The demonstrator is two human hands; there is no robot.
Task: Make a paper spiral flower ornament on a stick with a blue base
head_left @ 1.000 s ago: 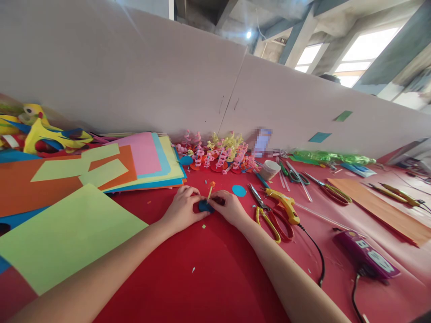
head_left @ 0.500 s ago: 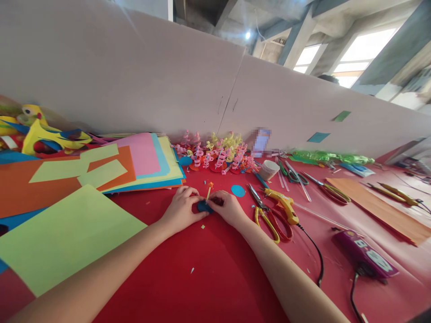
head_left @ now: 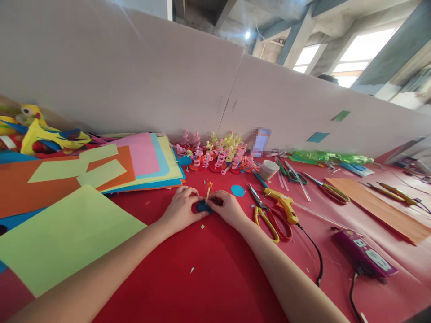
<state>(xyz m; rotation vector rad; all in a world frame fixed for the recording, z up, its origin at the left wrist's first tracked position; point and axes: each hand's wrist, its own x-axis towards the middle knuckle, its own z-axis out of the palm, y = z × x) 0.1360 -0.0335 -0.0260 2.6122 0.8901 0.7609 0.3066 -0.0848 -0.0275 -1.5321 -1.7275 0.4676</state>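
Note:
Both hands meet at a small blue paper disc (head_left: pixel 203 207) on the red tabletop. My left hand (head_left: pixel 182 207) has its thumb and fingers around the disc's left edge. A thin yellow paper strip (head_left: pixel 208 192) with an orange tip stands upright on the disc. My right hand (head_left: pixel 228 207) pinches the strip's lower end, its fingertips partly hiding where strip and disc meet. Just beyond my right hand a loose blue paper circle (head_left: pixel 238 190) lies flat. Scissors (head_left: pixel 266 211) with red and yellow handles and a yellow glue gun (head_left: pixel 283 202) lie to the right.
Coloured paper sheets (head_left: pixel 77 233) are piled at left. Curled pink and yellow paper pieces (head_left: pixel 220 157) stand along the partition (head_left: pixel 134 80). A white roll (head_left: pixel 268 169), green-handled scissors (head_left: pixel 296 177), orange paper (head_left: pixel 377 206) and a purple corded box (head_left: pixel 365 255) are at right.

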